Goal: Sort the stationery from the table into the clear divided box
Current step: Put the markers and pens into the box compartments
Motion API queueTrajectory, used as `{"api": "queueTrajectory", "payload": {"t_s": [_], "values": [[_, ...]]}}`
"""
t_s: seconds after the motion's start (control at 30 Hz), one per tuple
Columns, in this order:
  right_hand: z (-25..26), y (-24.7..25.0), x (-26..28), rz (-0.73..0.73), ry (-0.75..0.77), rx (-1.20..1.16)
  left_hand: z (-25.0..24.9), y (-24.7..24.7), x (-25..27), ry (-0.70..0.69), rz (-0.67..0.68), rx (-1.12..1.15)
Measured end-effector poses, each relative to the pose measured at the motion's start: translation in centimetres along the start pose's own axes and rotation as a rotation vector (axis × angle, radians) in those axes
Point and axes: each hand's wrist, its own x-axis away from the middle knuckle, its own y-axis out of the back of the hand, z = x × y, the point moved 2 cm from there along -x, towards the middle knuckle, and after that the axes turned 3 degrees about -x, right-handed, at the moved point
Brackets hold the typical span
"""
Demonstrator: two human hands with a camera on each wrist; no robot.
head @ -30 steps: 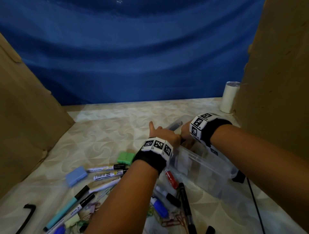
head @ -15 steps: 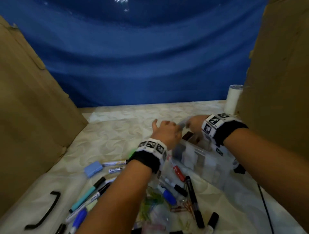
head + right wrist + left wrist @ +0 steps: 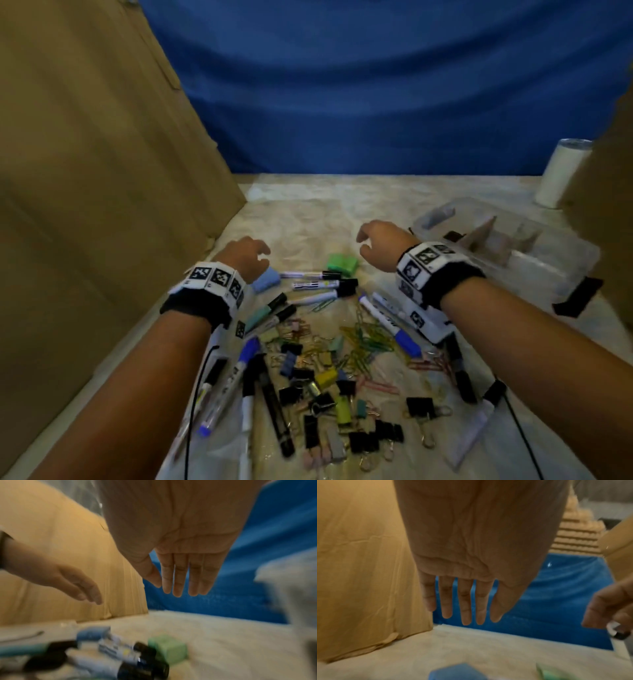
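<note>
Both hands are hovering above the desk (image 3: 308, 205), holding nothing. The left hand (image 3: 241, 258) is spreading straight fingers over a soft blue eraser block (image 3: 265, 279); the right hand (image 3: 380, 245) is reaching flat-palmed, fingers together, just right of a green eraser block (image 3: 342, 264). The clear divided box (image 3: 507, 246), of rigid transparent plastic, is lying at 2 o'clock. Cylindrical markers (image 3: 317, 284), wire paper clips (image 3: 364, 337) and binder clips (image 3: 308, 387) are lying heaped at 6 o'clock.

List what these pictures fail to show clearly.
- Clear divided box, head view: right end hidden behind the cardboard wall; contents too hazy to name.
- Markers, right wrist view: labels lost to blur.
- Blue eraser, left wrist view: cut off by bottom edge.
</note>
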Motion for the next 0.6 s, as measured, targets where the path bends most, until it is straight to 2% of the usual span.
{"api": "queueTrajectory", "payload": {"t_s": [0.13, 0.27, 0.4, 0.5, 0.6], "values": [[1.3, -3.8, -4.1, 0.106, -0.019, 0.069, 1.2, -2.1, -0.9, 0.044, 0.145, -0.075], [1.0, -6.8, -7.6, 0.211, -0.023, 0.174, 0.8, -3.0, -2.6, 0.020, 0.194, -0.030], [1.9, -7.0, -7.6, 0.250, 0.052, 0.291, 0.3, -3.7, -4.8, -0.006, 0.213, -0.060], [1.5, -6.8, -7.6, 0.243, 0.043, 0.383, 0.4, -4.3, -6.1, 0.014, 0.238, -0.146], [1.1, -5.4, -6.7, 0.387, 0.007, 0.464, 0.0, -4.7, -6.4, 0.016, 0.220, -0.212]]}}
